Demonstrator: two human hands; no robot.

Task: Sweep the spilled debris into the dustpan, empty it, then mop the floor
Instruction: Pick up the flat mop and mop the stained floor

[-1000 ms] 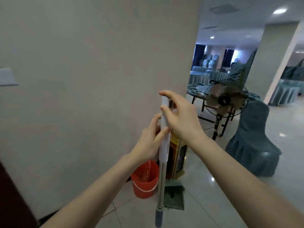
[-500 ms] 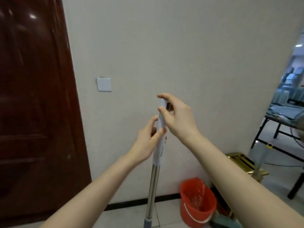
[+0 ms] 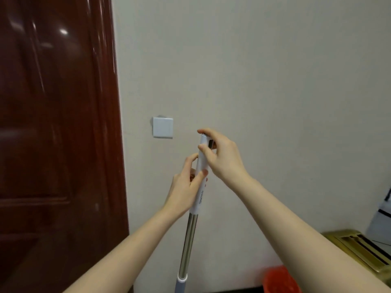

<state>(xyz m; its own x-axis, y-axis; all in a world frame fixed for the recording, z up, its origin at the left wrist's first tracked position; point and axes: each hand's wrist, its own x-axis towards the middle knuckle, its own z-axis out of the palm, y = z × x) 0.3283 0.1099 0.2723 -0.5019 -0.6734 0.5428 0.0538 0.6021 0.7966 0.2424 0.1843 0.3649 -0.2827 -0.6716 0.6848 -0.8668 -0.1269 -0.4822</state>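
Mop handle (image 3: 200, 200) stood nearly upright before the wall (image 3: 264, 81): white plastic grip on top, polished steel tube below, grey collar at frame bottom. Left hand (image 3: 183, 192) curled round the grip's middle; right hand (image 3: 224, 160) pinched its top end.

White-and-silver mop handle (image 3: 191, 229), red bucket (image 3: 279, 280), dark red-brown door (image 3: 53, 144)

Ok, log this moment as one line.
left hand: grips mop handle | right hand: grips handle top | red bucket: by wall
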